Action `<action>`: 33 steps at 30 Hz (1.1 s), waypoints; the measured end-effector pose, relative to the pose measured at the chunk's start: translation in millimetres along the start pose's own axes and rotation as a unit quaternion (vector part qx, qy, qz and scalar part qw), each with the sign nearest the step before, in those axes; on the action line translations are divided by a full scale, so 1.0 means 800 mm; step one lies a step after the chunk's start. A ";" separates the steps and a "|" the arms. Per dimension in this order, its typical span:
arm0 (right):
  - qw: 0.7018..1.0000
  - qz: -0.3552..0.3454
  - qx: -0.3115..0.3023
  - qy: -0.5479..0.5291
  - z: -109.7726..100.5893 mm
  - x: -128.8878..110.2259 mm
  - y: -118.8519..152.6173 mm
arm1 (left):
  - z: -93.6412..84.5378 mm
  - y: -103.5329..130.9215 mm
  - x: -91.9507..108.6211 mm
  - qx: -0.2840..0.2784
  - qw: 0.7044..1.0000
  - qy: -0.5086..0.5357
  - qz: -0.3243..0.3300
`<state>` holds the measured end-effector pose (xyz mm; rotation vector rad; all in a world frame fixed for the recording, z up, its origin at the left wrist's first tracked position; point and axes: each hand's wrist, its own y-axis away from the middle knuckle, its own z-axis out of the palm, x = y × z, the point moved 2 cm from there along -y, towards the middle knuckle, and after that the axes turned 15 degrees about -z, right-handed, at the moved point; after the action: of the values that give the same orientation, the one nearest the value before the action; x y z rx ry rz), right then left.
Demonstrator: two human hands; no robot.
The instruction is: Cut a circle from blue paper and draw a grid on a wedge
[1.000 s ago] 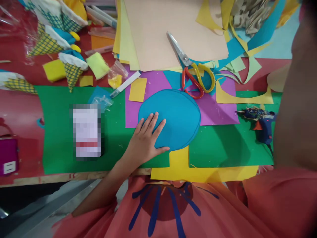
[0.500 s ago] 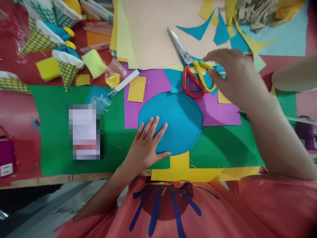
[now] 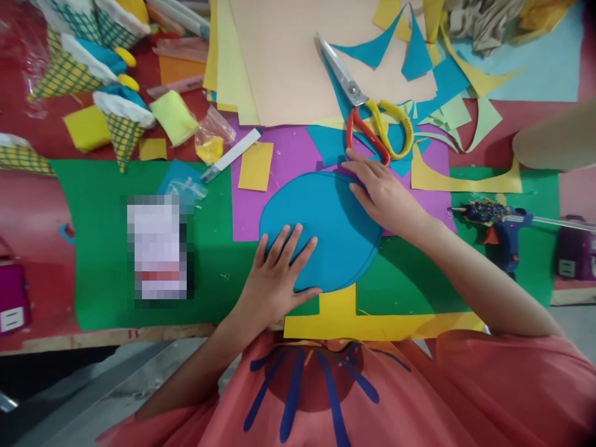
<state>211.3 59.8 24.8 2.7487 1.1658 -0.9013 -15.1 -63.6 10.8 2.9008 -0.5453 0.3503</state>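
A blue rounded sheet (image 3: pixel 321 211), seemingly two layers with slightly offset edges, lies on purple and green sheets. My left hand (image 3: pixel 279 270) rests flat on its lower left part with the fingers spread. Over its upper right edge is my right hand (image 3: pixel 384 192), fingers loosely extended and holding nothing visible; whether it touches the sheet I cannot tell. Just beyond those fingertips lie the scissors (image 3: pixel 356 99), with one red and one yellow handle loop and the blades pointing away. A yellow strip (image 3: pixel 338 304) shows below the blue sheet.
A blue glue gun (image 3: pixel 507 226) lies at the right, below a pale cylinder (image 3: pixel 554 139). Blue offcuts (image 3: pixel 416 59) and a peach sheet stack (image 3: pixel 284 62) are at the back. Checkered cone-shaped pieces (image 3: pixel 123 127) and a white-and-grey cutter-like tool (image 3: pixel 233 155) are at the left.
My right hand has come down and left, from beside the scissors to the blue sheet's edge. The scissors have shifted slightly away. The glue gun is uncovered. My left hand stays.
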 end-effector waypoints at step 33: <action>0.983 -0.115 -0.044 0.134 0.028 -0.107 0.117 | -0.025 -0.008 -0.017 0.030 0.987 0.038 0.152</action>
<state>215.1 -69.0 31.8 2.7665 1.5512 -0.4857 -28.8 -49.4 25.5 2.8455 -0.9838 0.5226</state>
